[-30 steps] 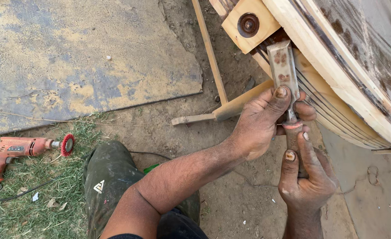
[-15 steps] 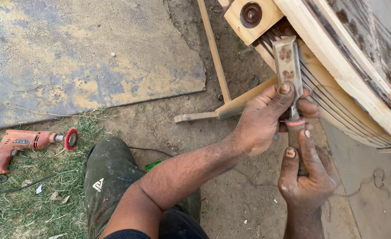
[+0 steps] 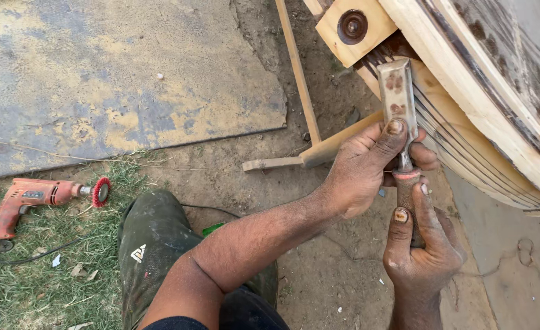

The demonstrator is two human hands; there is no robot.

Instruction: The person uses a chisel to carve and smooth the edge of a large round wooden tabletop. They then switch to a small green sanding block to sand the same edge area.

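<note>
Dirt ground (image 3: 319, 256), chisel (image 3: 397, 98) and both hands lower in view than before.

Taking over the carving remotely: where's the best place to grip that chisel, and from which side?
Probably by the wooden handle, from below, as the right hand does. The chisel points up at the curved wooden frame, so the handle end is free. Steady the flat steel blade from the left, as the left hand does with its thumb.
</note>
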